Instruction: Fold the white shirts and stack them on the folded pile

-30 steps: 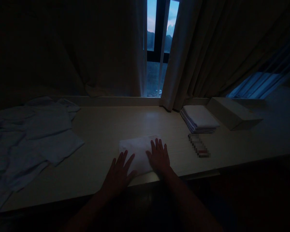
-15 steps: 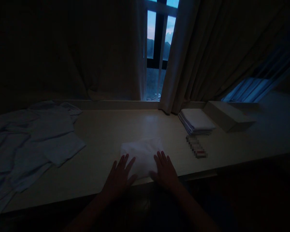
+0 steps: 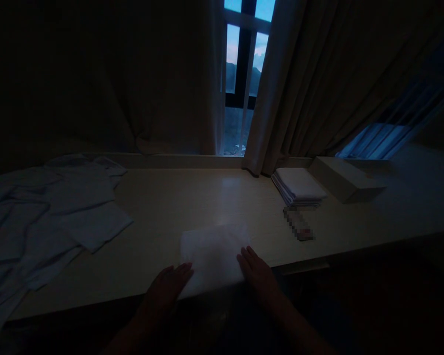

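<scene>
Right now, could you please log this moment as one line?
left hand: white cloth, left edge | right hand: same cloth, right edge | folded stack: right | loose pile: left

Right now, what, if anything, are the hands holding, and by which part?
That cannot be told: the left hand is at the left side of the white cloth, the right hand at its right, but any grip is unclear.

Window [image 3: 241,74] between dark curtains [image 3: 276,98], box [image 3: 350,178] near a pixelated item [image 3: 298,225]
</scene>
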